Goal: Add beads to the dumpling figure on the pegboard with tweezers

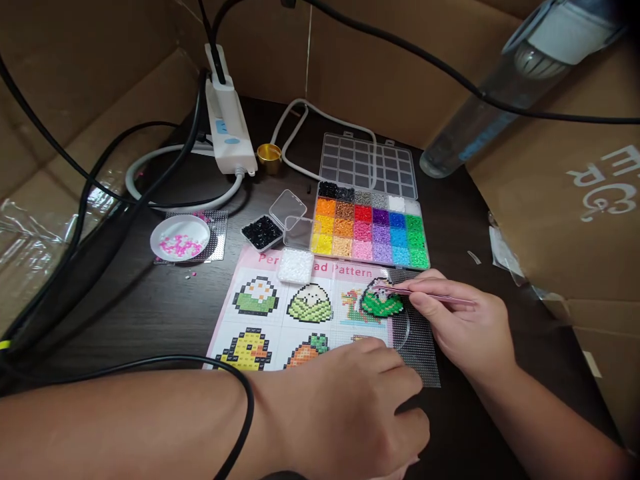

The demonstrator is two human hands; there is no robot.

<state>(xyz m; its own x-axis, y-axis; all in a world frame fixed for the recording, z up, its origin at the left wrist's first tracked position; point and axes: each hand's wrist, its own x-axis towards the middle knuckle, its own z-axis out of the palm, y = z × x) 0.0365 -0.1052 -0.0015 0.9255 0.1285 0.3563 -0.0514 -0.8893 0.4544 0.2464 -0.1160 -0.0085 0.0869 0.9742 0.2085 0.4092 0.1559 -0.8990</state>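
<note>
1. Slim pink tweezers (454, 298): smooth, glossy.
2. Clear flat pegboard (424, 357): transparent plastic, rough with studs.
3. Green, white and black domed bead figure (381, 307): bumpy plastic.
4. White, pink-edged pattern sheet (282, 300): smooth paper.
5. Dark brown flat tabletop (120, 313): wood-grained, faintly glossy.
6. Upright brown walls (370, 80): matt cardboard.

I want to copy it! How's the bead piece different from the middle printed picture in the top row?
The bead piece is deeper green; the printed picture is lighter green. The bead piece sits on a pegboard; the printed picture is on paper. Both have dark outlines.
</note>
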